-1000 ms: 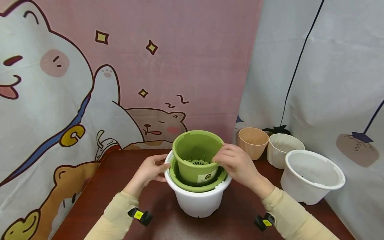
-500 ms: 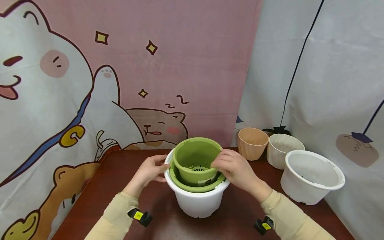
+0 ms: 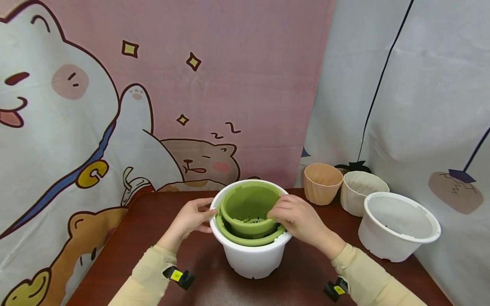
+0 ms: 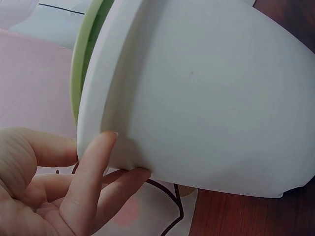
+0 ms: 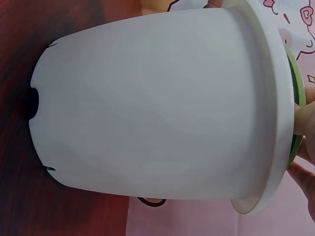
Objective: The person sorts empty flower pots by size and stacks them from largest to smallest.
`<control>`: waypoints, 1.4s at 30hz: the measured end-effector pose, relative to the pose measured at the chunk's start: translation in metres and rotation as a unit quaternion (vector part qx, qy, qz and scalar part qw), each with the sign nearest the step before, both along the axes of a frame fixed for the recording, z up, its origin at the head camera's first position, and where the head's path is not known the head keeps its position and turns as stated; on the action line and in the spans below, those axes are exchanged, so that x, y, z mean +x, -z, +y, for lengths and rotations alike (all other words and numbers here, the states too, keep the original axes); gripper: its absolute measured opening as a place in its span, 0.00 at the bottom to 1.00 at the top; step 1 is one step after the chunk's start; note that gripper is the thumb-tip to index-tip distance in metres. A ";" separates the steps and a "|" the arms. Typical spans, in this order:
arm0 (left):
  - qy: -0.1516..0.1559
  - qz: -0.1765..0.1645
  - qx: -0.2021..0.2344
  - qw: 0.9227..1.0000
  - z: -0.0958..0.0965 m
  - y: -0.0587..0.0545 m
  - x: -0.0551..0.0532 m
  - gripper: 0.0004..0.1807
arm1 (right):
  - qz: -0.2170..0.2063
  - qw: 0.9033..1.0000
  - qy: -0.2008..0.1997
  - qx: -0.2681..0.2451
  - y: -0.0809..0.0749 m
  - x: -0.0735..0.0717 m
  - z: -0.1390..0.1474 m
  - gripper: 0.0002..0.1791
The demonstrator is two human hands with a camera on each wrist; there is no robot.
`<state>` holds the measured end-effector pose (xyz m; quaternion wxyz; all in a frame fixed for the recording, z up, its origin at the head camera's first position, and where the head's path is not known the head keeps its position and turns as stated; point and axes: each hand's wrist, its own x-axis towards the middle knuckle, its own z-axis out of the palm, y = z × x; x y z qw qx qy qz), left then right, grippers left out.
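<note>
A white plastic flower pot [image 3: 254, 261] stands upright at the middle of the table, a larger green pot [image 3: 226, 233] nested inside it. Within that sits a smaller green flower pot [image 3: 245, 199], slotted at its bottom, its rim a little above the larger green one. My left hand [image 3: 193, 216] holds the white pot's rim on the left; in the left wrist view its fingers [image 4: 93, 172] lie under the rim. On the right, my right hand [image 3: 294, 216] pinches the smaller green pot's rim. The right wrist view shows mostly the white pot's wall [image 5: 157, 105].
Along the right side of the dark red table [image 3: 153, 238] stand a peach pot [image 3: 321, 193], a cream fluted pot [image 3: 354, 197] and another white pot [image 3: 386, 240]. A cartoon-printed cloth [image 3: 249, 85] hangs close behind the table.
The smaller green pot has come down into the larger green one, my right hand lowering with it. Its label has gone out of sight. My left hand stays at the white rim.
</note>
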<state>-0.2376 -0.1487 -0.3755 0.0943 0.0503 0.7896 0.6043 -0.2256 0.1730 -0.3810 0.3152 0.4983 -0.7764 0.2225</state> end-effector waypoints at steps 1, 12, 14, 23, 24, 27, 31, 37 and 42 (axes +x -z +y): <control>-0.001 0.000 -0.001 1.000 0.000 0.000 0.000 0.25 | 0.000 1.000 0.000 0.001 0.000 0.000 0.000 0.13; -0.011 -0.003 -0.002 1.000 0.002 0.001 0.000 0.25 | 0.001 1.000 -0.002 0.021 0.002 -0.001 0.001 0.15; -0.013 -0.002 -0.005 1.000 0.003 0.001 0.000 0.25 | 0.004 1.000 -0.001 0.024 0.001 -0.001 0.000 0.17; -0.010 -0.002 -0.007 1.000 0.002 0.000 0.001 0.26 | -0.023 0.999 -0.009 0.033 -0.004 -0.001 -0.002 0.18; -0.010 -0.002 -0.006 1.000 0.002 0.000 0.001 0.26 | -0.027 0.999 -0.012 0.033 -0.005 -0.002 -0.001 0.18; -0.011 -0.001 -0.006 1.000 0.002 0.000 0.001 0.25 | -0.040 0.998 -0.023 0.031 -0.006 -0.003 0.000 0.18; -0.010 -0.002 -0.004 1.000 0.002 0.000 0.001 0.26 | -0.058 0.997 -0.033 0.028 -0.008 -0.004 0.001 0.18; -0.010 -0.002 -0.003 1.000 0.002 0.000 0.001 0.26 | -0.084 0.995 -0.042 0.040 -0.009 -0.004 0.005 0.17; -0.008 -0.002 -0.002 1.000 0.001 0.000 0.001 0.26 | -0.095 0.994 -0.034 0.033 -0.013 -0.003 0.010 0.20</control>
